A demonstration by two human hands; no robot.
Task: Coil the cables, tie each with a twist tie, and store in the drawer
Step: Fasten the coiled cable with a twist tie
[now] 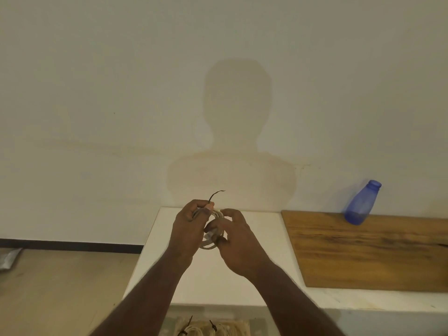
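You're holding a small coil of pale cable (210, 242) up in front of you, above the white cabinet top (257, 238), with both hands on it. Your left hand (188, 224) is curling around the left side of the coil, and its thumb and fingertips are pinching the dark twist tie (215, 194) right at the top of the loops. The free end of the tie is sticking up and bending off to the right, clear of your fingers. Your right hand (238, 241) is gripping the coil from the right, fingers curled in around the loops, thumb near the top of the bundle just beside your left thumb. Most of the coil is hiding behind your hands, so only the bottom arc and a bit of the top are showing. I honestly can't tell how far the tie is wrapping around the cable.

Down at the bottom edge, below the cabinet top, other coiled cables (208, 329) are lying with dark ties on them. It looks like an open drawer, but it's cut off by the frame.

Off to your right, a wooden board (375, 253) is lying on the white top, and a blue bottle (361, 203) is standing at its back edge near the wall (97, 93), looking tilted in the wide lens.
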